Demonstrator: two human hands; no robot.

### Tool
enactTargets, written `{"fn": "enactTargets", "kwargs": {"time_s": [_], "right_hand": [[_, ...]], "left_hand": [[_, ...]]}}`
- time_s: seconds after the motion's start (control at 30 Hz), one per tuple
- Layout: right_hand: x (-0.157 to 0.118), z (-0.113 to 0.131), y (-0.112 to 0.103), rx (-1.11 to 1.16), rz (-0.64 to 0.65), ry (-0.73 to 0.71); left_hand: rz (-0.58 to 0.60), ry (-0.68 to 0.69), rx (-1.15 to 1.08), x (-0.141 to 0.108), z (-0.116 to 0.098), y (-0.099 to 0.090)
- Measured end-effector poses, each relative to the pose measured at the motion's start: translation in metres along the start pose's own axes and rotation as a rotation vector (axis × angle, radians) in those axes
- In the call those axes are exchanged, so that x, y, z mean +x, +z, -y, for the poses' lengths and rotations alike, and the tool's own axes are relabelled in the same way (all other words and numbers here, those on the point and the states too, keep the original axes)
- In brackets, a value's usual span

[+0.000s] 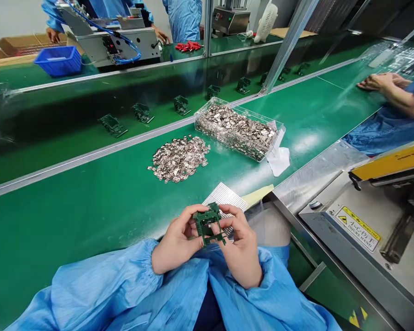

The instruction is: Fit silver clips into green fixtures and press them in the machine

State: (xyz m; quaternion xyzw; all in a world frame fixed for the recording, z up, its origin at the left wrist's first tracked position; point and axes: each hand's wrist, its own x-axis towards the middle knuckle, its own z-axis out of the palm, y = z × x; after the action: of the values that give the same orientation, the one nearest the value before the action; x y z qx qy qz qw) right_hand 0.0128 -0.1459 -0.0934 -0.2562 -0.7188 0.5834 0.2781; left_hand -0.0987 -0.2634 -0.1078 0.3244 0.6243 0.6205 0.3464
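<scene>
Between both hands is a dark green plastic frame (209, 224), held over the near edge of the green bench. My left hand (181, 239) grips its left side, fingers and thumb closed on it. On the other side my right hand (239, 243) has its fingers curled round the frame. Whether a small part is pinched in the right fingers I cannot tell. Under the hands lies a ribbed white sheet (225, 196). Farther out, a pile of small silvery metal pieces (179, 158) rests on the bench, beside a clear plastic tray (278, 140) filled with similar pieces.
Several similar green frames (112, 125) stand in a row beyond a metal rail (89, 154). A crumpled white paper (278, 161) lies by the tray. At right is a machine with a warning label (358, 228). Co-workers' hands (382, 82) show at far right and behind.
</scene>
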Motion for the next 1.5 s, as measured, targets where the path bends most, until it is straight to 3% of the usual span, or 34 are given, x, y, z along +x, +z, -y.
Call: {"fn": "enactTargets", "kwargs": {"time_s": [0.23,0.4,0.6,0.83,1.17,1.37,1.5], "right_hand": [[0.000,0.002,0.002,-0.026,-0.029,-0.013],[-0.001,0.000,0.005,0.066,0.010,0.062],[-0.004,-0.001,0.009,0.287,-0.009,0.194],[-0.005,0.000,0.014,0.391,-0.074,0.193],[-0.017,-0.011,0.017,0.437,-0.182,0.207],[-0.020,-0.020,-0.006,0.338,-0.138,0.200],[-0.017,-0.051,-0.039,0.221,-0.352,0.191]], "left_hand": [[-0.002,0.074,0.123,-0.003,0.000,-0.001],[-0.086,0.096,0.203,-0.004,-0.002,0.001],[-0.156,0.079,0.186,-0.006,-0.005,0.008],[-0.172,0.046,0.188,-0.008,-0.004,0.012],[-0.134,-0.073,-0.001,-0.006,-0.013,0.025],[-0.113,-0.110,-0.117,0.001,-0.008,0.020],[-0.230,-0.062,-0.206,0.021,-0.005,0.007]]}}
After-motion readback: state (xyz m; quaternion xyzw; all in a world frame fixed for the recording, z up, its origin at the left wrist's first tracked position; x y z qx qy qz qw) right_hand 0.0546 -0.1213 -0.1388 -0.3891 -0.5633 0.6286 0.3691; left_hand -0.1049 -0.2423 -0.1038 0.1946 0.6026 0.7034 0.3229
